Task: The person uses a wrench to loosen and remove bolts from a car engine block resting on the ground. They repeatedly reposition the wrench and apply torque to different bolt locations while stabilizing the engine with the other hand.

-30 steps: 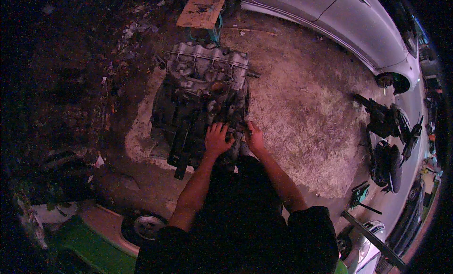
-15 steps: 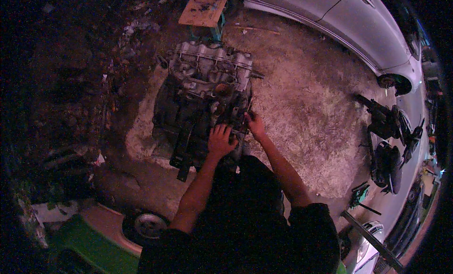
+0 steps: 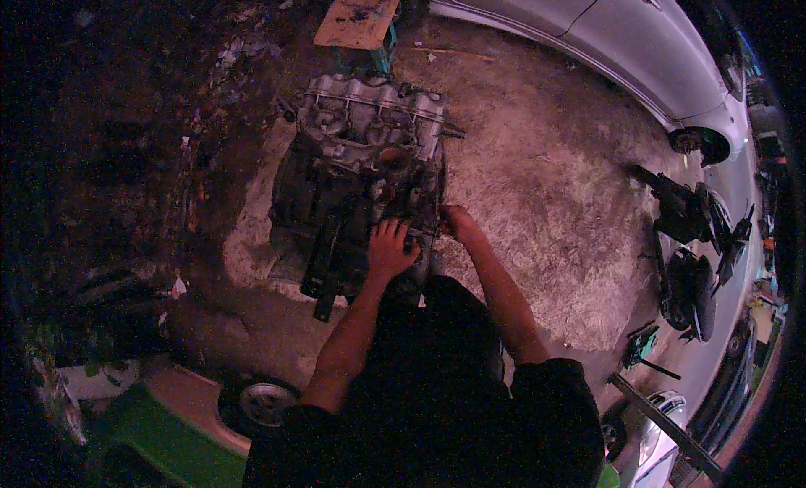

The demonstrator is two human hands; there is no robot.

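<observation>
An engine (image 3: pixel 374 114) with a silver-grey top and dark lower parts sits on the ground in front of me. My left hand (image 3: pixel 391 249) rests on its near dark part, fingers stretched and slightly apart, gripping nothing that I can see. At the engine's near right edge is my right hand (image 3: pixel 457 223). Its fingers are curled in toward the engine's side, and whatever they pinch is too dark to make out. A round rusty-brown opening (image 3: pixel 392 159) shows in the engine beyond my left hand.
Past the engine stands a stool with a brown board top (image 3: pixel 358 18). A silver car (image 3: pixel 579 43) is parked at the far right, and a dark motorcycle (image 3: pixel 688 286) stands on the right. A wheel (image 3: pixel 262 401) and green panel (image 3: pixel 164 433) lie near left.
My right hand has turned and drawn slightly nearer; the thin stick-like piece seen above its fingers no longer shows there. My left hand keeps its place on the engine.
</observation>
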